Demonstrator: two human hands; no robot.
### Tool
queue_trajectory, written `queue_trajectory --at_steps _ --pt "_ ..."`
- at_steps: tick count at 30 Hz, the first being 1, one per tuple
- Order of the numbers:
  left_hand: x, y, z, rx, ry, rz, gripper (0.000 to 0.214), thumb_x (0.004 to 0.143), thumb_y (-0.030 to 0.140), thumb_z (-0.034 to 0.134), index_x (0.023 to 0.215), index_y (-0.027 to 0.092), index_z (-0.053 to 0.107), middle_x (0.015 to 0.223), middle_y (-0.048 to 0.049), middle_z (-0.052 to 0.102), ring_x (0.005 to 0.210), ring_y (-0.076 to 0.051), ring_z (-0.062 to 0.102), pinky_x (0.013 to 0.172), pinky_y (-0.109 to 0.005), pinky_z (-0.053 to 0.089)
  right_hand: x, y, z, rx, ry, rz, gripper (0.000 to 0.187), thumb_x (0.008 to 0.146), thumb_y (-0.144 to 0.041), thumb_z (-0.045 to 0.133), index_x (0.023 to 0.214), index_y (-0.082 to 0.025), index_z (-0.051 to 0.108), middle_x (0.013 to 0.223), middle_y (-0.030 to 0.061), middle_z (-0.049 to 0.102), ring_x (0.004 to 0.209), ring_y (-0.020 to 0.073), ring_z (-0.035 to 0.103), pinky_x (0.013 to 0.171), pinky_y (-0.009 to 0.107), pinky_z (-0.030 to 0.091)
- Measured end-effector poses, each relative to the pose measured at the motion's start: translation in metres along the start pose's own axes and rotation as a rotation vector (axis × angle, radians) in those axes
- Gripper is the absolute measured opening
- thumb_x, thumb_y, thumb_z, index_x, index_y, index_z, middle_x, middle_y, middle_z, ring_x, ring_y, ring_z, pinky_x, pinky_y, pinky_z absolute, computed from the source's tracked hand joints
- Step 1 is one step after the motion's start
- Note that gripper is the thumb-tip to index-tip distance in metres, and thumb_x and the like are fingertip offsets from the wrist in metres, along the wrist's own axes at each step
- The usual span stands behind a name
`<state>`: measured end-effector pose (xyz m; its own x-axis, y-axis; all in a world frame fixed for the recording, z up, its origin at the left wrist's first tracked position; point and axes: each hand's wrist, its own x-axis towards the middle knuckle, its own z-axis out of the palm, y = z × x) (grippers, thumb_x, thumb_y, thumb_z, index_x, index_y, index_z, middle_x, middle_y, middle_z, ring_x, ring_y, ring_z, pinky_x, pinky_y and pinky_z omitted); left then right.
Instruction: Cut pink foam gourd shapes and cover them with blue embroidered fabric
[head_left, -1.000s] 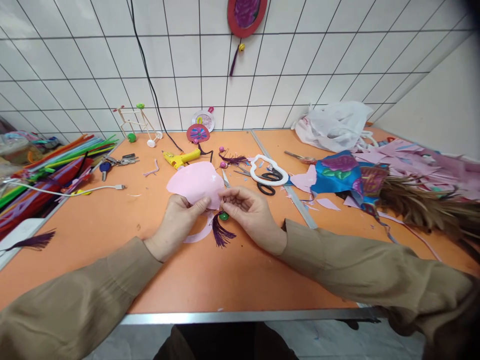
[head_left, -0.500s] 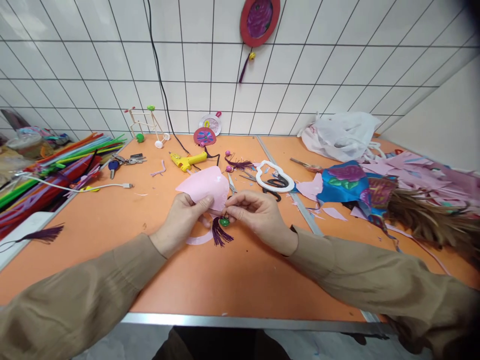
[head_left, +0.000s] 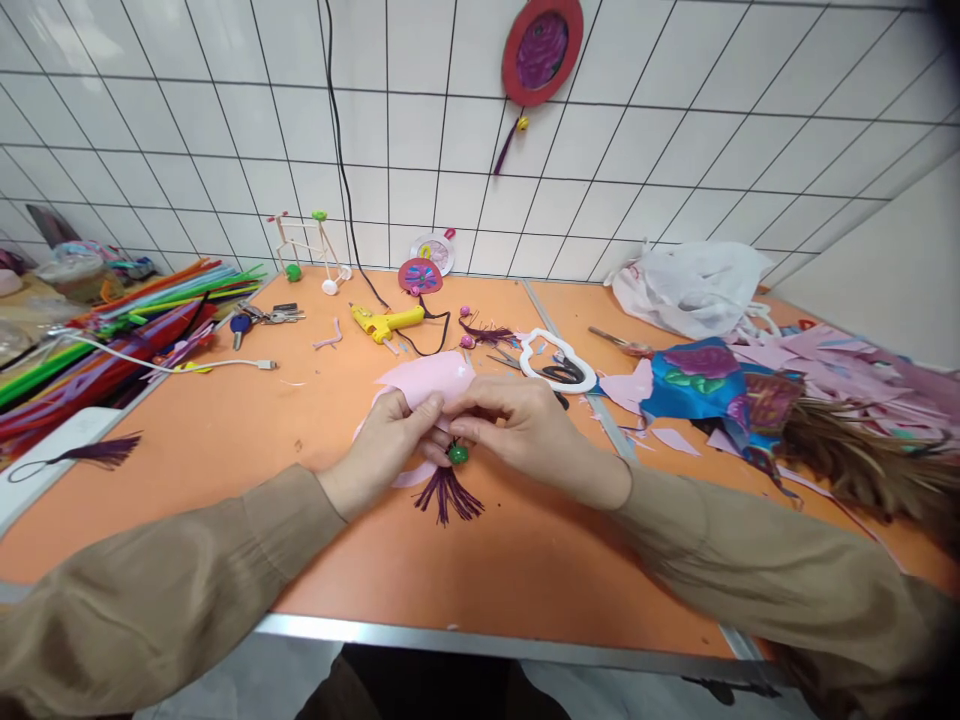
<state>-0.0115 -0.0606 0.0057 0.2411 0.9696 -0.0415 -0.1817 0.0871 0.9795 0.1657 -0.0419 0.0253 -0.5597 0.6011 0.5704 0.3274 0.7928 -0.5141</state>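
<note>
My left hand (head_left: 382, 450) pinches the near edge of a pink paper cut-out (head_left: 427, 380) that lies over the orange table (head_left: 225, 450). My right hand (head_left: 517, 425) meets it from the right, fingertips on the same edge, holding the cord of a purple tassel (head_left: 448, 492) with a green bead (head_left: 457, 454). The tassel fans out on the table just below both hands. A pink paper strip curves under the left hand.
A yellow glue gun (head_left: 386, 321), black scissors inside a white frame (head_left: 559, 360), and blue floral fabric (head_left: 701, 375) lie behind the hands. Coloured sticks (head_left: 105, 335), keys and a white cable sit left. Pink scraps and a white bag (head_left: 690, 280) crowd the right. Another tassel (head_left: 101, 452) lies far left.
The pink cut-out has dropped from tilted up to lying flatter on the table. Both hands closed together over its near edge, and the tassel now spreads on the table.
</note>
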Motion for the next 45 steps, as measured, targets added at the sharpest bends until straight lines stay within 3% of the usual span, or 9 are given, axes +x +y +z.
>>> queue_trajectory --at_steps 7,14,17,21,26,28,34,40,45 --pt "0.001 0.001 -0.005 0.175 0.008 0.086 0.050 0.080 0.060 0.068 0.066 0.012 0.069 0.059 -0.0105 0.069 0.054 -0.019 0.065 0.057 -0.030 0.052 0.009 -0.009 -0.020 0.088 -0.145 0.081 0.019 0.082 -0.002 0.066 0.082 -0.019 0.075 0.080 0.0008 0.077 0.076 0.0148 0.070 0.073 0.028 0.055" --pt "-0.004 0.006 -0.001 0.231 -0.027 0.132 0.050 0.083 0.060 0.064 0.065 0.013 0.069 0.061 -0.0093 0.069 0.053 -0.017 0.063 0.054 -0.028 0.050 0.009 -0.010 -0.019 0.615 -0.143 0.427 0.002 0.079 -0.019 0.074 0.080 -0.018 0.075 0.072 0.0018 0.076 0.068 0.0172 0.075 0.063 0.028 0.062" --pt "-0.006 0.008 0.000 0.257 -0.029 0.133 0.050 0.085 0.059 0.062 0.067 0.013 0.069 0.061 -0.0087 0.068 0.052 -0.016 0.062 0.054 -0.027 0.049 0.010 -0.010 -0.019 0.692 -0.121 0.467 0.008 0.076 -0.022 0.077 0.081 -0.017 0.073 0.069 0.0026 0.076 0.063 0.0165 0.074 0.059 0.026 0.061" --pt "-0.006 0.008 0.000 0.294 -0.041 0.140 0.047 0.088 0.055 0.058 0.066 0.013 0.067 0.059 -0.0074 0.066 0.054 -0.016 0.062 0.056 -0.027 0.050 0.010 -0.011 -0.022 0.518 -0.107 0.315 0.004 0.084 -0.018 0.069 0.083 -0.017 0.073 0.074 0.0033 0.076 0.068 0.0161 0.074 0.061 0.027 0.060" --pt "-0.005 0.006 0.000 0.297 -0.051 0.183 0.041 0.089 0.048 0.055 0.066 0.015 0.061 0.056 -0.0038 0.062 0.053 -0.015 0.060 0.055 -0.026 0.049 0.007 -0.011 -0.025 -0.104 -0.028 -0.180 0.020 0.091 -0.005 0.058 0.088 -0.018 0.072 0.082 0.0045 0.072 0.072 0.0140 0.067 0.064 0.026 0.053" --pt "-0.005 0.006 0.000 0.291 -0.057 0.190 0.040 0.090 0.047 0.055 0.066 0.015 0.061 0.056 -0.0031 0.061 0.053 -0.015 0.060 0.054 -0.025 0.049 0.006 -0.011 -0.025 -0.236 -0.033 -0.291 0.023 0.093 -0.003 0.051 0.092 -0.016 0.070 0.085 0.0057 0.070 0.071 0.0135 0.063 0.060 0.024 0.050" --pt "-0.005 0.006 0.000 0.296 -0.075 0.195 0.039 0.090 0.049 0.056 0.071 0.015 0.063 0.058 -0.0040 0.064 0.052 -0.015 0.061 0.053 -0.027 0.050 0.003 -0.012 -0.025 -0.419 -0.119 -0.297 0.027 0.096 -0.005 0.043 0.092 -0.013 0.068 0.077 0.0056 0.064 0.064 0.0144 0.057 0.055 0.026 0.042" --pt "-0.006 0.005 0.002 0.291 -0.087 0.191 0.047 0.089 0.057 0.056 0.067 0.016 0.061 0.058 -0.0050 0.064 0.053 -0.016 0.061 0.053 -0.027 0.050 0.003 -0.013 -0.019 -0.349 0.004 -0.295 0.021 0.098 -0.007 0.047 0.103 -0.014 0.066 0.080 0.0047 0.067 0.069 0.0137 0.060 0.059 0.024 0.045" --pt "-0.005 0.004 -0.001 0.276 -0.094 0.167 0.047 0.086 0.059 0.059 0.072 0.014 0.065 0.064 -0.0069 0.067 0.054 -0.016 0.059 0.053 -0.028 0.049 0.003 -0.016 -0.019 -0.244 0.023 -0.273 0.017 0.096 -0.008 0.055 0.102 -0.016 0.068 0.083 0.0046 0.067 0.072 0.0136 0.062 0.062 0.024 0.049"
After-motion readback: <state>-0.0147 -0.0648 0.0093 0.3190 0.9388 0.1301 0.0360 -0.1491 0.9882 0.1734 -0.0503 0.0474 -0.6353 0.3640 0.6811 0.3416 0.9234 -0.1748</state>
